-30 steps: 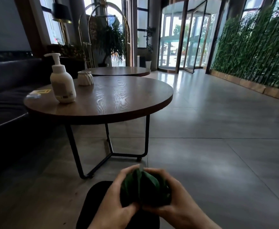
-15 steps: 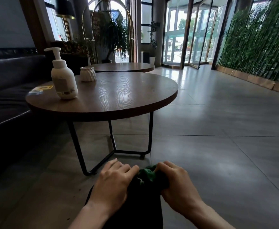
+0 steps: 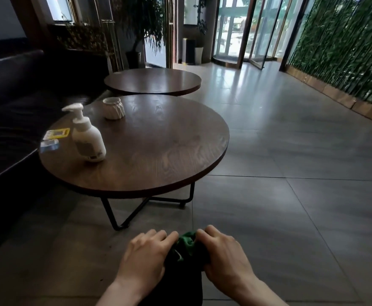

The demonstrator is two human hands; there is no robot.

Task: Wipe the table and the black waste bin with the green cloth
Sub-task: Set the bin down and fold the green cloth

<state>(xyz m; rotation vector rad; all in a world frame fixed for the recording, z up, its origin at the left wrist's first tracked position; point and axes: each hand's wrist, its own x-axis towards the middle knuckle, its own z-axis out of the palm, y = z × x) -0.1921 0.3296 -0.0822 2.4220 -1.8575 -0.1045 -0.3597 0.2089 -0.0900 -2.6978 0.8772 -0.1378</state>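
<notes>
Since half a second ago the viewpoint has risen and tipped downward, so the round dark wooden table [image 3: 149, 146] now shows its whole top and the second round table [image 3: 153, 81] behind it sits clear of its far edge; both hands have kept their place at the bottom of the view, still bunched on the cloth. Left hand [image 3: 146, 259] and right hand [image 3: 226, 255] lie palm-down, side by side, forearms running in from the lower edge. Their fingers [image 3: 158, 236] are curled and pressed together, pinching the crumpled green cloth [image 3: 187, 241] between the two hands. That cloth rests on top of the black waste bin [image 3: 184, 281], which stands on the grey tiled floor [image 3: 291, 217] in front of the table's near edge, mostly hidden under the hands. On the tabletop, a white pump bottle [image 3: 88, 138] stands upright near the left edge, a white ribbed cup [image 3: 113, 108] near the far edge, and a yellow card [image 3: 58, 133] and blue card [image 3: 49, 144] lie flat at the left rim. Beside the table's left edge runs a dark leather sofa [image 3: 8, 111].
</notes>
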